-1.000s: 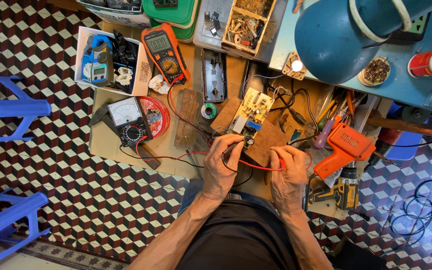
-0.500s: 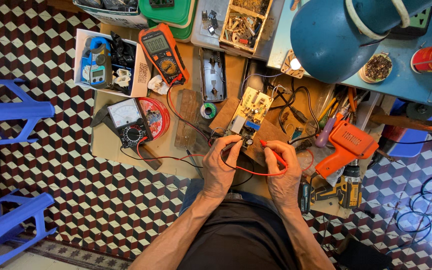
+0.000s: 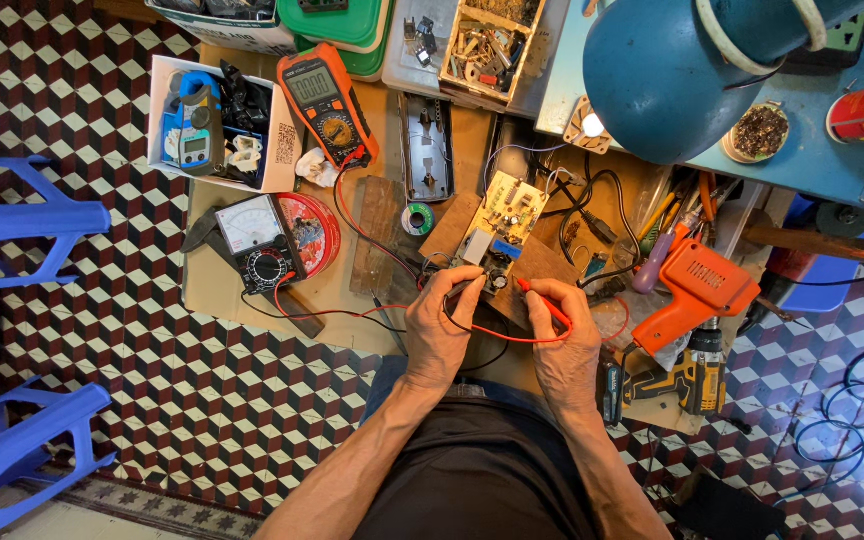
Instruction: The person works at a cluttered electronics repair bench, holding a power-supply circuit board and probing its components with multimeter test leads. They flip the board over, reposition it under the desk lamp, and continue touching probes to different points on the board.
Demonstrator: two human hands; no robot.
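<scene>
Orange multimeter's grey screen (image 3: 313,87) top centre, white analogue meter dial (image 3: 249,223) left, white open box (image 3: 214,120) upper left

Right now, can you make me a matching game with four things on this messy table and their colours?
Things:
1. soldering gun
2. lamp shade
3. probe in the right hand
4. circuit board

Colours:
A. blue
B. pale yellow
C. orange
D. red

Pairs: 1-C, 2-A, 3-D, 4-B
</scene>
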